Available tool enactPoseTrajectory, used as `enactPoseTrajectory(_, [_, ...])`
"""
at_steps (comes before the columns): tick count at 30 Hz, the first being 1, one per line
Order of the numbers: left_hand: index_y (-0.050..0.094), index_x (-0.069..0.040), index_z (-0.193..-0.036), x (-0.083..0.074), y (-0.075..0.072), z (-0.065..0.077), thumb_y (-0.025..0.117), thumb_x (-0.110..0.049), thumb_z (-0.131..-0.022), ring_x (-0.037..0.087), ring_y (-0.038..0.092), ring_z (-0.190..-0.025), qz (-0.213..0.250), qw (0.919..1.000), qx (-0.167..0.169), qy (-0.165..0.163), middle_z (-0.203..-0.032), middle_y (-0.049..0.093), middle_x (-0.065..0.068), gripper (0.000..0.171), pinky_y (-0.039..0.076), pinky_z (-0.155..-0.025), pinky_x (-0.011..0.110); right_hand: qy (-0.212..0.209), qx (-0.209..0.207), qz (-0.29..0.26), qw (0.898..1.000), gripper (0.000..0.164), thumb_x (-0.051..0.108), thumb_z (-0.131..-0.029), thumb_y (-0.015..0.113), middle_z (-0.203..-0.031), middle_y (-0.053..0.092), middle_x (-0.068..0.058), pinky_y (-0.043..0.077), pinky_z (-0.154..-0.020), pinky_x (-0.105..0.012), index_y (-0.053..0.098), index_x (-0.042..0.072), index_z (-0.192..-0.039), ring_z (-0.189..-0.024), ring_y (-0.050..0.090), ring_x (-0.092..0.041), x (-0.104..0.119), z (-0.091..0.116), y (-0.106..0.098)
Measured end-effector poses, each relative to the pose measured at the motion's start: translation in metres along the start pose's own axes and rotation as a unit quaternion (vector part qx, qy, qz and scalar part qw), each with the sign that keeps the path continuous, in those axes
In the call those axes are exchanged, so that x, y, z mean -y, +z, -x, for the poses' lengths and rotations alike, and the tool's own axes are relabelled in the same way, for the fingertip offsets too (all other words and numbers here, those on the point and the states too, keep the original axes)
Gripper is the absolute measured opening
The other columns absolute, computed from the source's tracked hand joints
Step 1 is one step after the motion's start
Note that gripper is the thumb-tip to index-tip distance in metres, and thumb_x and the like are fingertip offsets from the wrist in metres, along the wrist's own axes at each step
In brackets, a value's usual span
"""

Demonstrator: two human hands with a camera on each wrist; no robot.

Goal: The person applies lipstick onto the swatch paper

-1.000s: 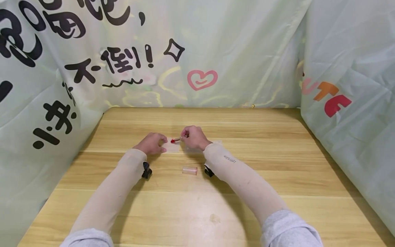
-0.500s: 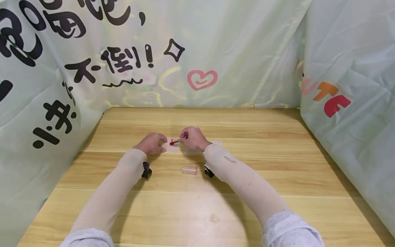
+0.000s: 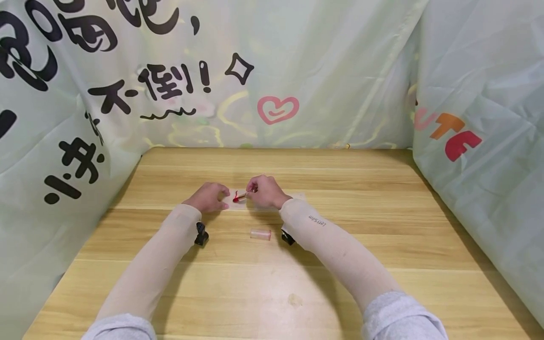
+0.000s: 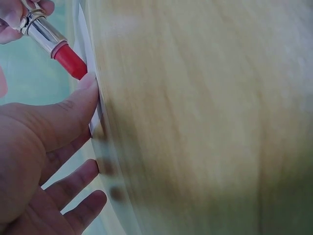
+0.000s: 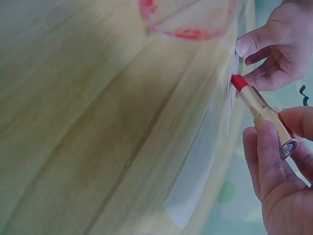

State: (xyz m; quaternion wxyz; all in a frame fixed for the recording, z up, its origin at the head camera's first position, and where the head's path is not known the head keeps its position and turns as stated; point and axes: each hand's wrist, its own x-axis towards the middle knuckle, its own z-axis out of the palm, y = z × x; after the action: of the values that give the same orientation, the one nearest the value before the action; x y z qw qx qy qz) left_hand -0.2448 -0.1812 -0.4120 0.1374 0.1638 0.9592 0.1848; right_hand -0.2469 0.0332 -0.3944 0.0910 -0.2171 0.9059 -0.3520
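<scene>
Pinching a lipstick (image 3: 239, 196), the right hand (image 3: 264, 191) is held just beside the left hand (image 3: 209, 197). Paper (image 3: 236, 203) under the red tip is pressed by the left's straight fingers (image 4: 73, 110).

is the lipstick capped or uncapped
Uncapped: the lipstick shows its bare red tip, and the clear cap lies apart on the table.

I see soft, even light from above, bright all over. My arms make faint shadows on the counter (image 3: 382, 226). The head view is sharp, but its edges bend a little. Both wrist views show the wood blurry and smeared.
</scene>
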Motion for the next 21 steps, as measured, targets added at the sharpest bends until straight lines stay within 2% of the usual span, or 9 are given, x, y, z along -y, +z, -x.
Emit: enactPoseTrajectory(21, [0.065, -0.001, -0.119, 0.0020, 0.0011, -0.0013, 0.076, -0.016, -0.085, 0.036, 0.051, -0.122, -0.006, 1.0000, -0.003, 0.003, -0.126, 0.062, 0.016, 0.039, 0.037, -0.105, 0.050, -0.021, 0.011, 0.007, 1.000, 0.004, 0.012, -0.088, 0.069, -0.080, 0.065, 0.003, 0.047, -0.072, -0.026, 0.070, 0.009, -0.086, -0.076, 0.058, -0.013, 0.0013, 0.0015, -0.0015])
